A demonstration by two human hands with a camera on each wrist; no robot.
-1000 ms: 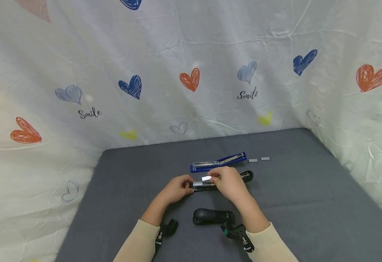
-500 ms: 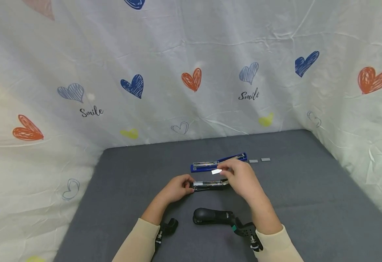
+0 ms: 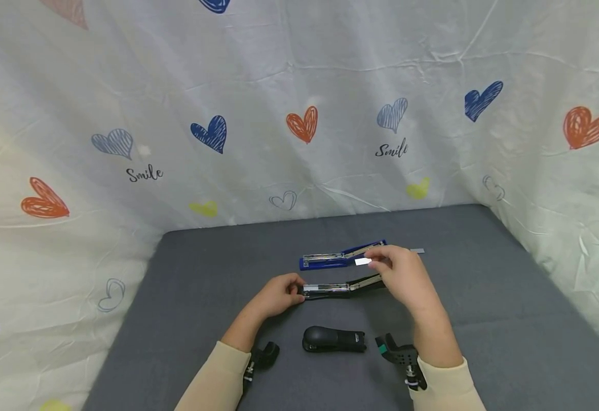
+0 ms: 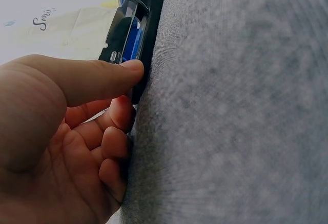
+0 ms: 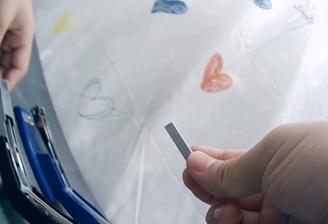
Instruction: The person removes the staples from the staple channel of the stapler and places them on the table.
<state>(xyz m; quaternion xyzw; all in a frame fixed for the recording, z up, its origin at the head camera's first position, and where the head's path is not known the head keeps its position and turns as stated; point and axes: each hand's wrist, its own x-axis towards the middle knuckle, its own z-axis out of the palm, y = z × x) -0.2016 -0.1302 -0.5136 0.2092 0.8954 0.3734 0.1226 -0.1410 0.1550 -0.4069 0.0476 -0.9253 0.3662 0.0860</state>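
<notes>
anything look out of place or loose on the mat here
Two staplers lie hinged open: the blue stapler and the black stapler the left hand steadies. One loose staple strip lies beyond the right hand, which pinches another strip. Nothing looks damaged.

The right hand (image 3: pixel 404 274) covers the far end of the open black stapler (image 3: pixel 330 288) and all but one of the loose staple strips (image 3: pixel 417 250) behind it. In the left wrist view the counter (image 4: pixel 236 106) is blurred up close, and the stapler's far end is cut off at the top edge.
</notes>
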